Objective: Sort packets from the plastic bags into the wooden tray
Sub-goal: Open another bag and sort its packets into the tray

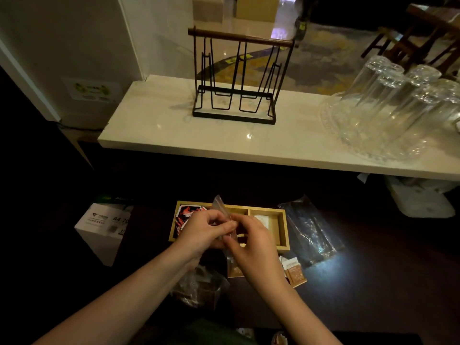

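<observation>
Both hands meet above the wooden tray (280, 232), and between them is a small clear plastic bag (219, 204). The left hand (202, 234) has its fingers curled and pinches the bag from the left side; the right hand (251, 241) pinches it from the right, fingertips touching those of the left. The bag's upper corner sticks up just above the left hand's knuckles, and its lower end, with brownish packets (235, 270) inside, hangs below the right hand's palm.

The tray lies directly under and beyond the hands. Its left compartment, beyond the left hand, holds red, black and white packets (185, 215); a white packet (261, 219) lies in the right compartment, just beyond the right hand (the middle compartment is mostly hidden by the fingers).

Right of the right wrist, two brown sachets (293, 271) lie on the dark table, and farther right is an empty clear bag (311, 232). Under the left forearm sits another crumpled bag (199, 287) with brown contents.
</observation>
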A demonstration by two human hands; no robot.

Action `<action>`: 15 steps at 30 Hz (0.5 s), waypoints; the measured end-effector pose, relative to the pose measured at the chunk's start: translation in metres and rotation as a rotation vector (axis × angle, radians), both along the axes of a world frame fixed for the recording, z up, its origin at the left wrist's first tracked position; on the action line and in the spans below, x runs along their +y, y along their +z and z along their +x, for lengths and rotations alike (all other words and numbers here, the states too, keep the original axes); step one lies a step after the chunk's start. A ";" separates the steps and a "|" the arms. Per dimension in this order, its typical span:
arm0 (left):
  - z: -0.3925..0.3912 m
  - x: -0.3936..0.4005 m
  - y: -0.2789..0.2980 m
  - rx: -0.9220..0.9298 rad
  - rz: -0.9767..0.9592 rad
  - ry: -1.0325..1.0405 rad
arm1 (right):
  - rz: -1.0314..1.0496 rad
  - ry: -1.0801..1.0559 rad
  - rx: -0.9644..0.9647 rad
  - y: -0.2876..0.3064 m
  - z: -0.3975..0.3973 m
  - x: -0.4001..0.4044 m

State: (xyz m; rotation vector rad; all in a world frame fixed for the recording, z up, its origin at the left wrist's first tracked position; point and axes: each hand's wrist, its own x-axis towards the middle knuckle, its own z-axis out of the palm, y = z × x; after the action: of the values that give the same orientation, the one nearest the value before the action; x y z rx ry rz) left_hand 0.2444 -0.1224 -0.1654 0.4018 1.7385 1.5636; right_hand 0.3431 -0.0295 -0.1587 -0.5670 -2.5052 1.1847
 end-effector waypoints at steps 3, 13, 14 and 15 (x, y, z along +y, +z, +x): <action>0.003 0.001 0.003 -0.055 0.048 0.023 | -0.034 -0.041 0.008 0.005 0.002 0.011; 0.007 0.001 0.009 -0.029 0.100 0.044 | 0.162 -0.005 -0.006 0.020 -0.004 0.016; 0.007 0.001 0.010 -0.016 0.096 0.055 | 0.164 0.010 -0.006 0.022 -0.003 0.015; 0.008 0.001 0.010 -0.005 0.093 0.074 | 0.154 0.026 -0.012 0.024 -0.003 0.015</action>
State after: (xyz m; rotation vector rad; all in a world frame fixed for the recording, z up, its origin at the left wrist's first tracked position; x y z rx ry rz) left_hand 0.2520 -0.1215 -0.1552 0.3831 1.6990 1.7009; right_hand 0.3402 -0.0144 -0.1351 -0.5042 -2.5934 0.9880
